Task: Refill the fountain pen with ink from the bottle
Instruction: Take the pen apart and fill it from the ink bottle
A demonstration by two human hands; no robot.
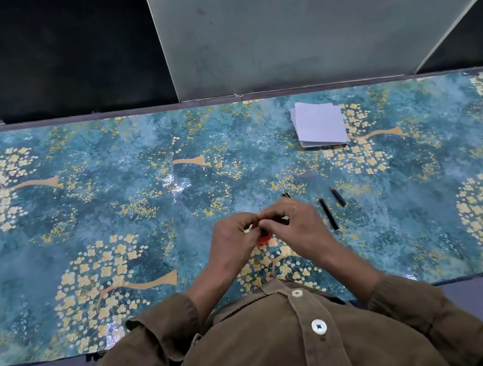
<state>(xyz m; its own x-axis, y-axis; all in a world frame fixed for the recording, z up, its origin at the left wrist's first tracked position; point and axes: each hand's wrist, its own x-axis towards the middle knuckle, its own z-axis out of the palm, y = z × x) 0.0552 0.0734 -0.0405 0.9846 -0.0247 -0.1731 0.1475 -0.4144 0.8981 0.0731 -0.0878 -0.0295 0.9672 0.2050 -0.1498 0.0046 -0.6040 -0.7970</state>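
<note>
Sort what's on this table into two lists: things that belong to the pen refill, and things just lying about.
Belongs to the job:
- ink bottle, red, mostly hidden under both hands
- left hand and right hand, closed together over it
- long black pen part, right of the hands
- short dark pen part with reddish tip

Lying about:
- folded white paper, far side of the table; possibly for blotting, untouched

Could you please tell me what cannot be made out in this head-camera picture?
- Ink bottle: only a red base shows; both hands cover the rest.
- What the left hand and right hand grip: hidden by fingers.
- Pen parts: too small to identify.
</note>
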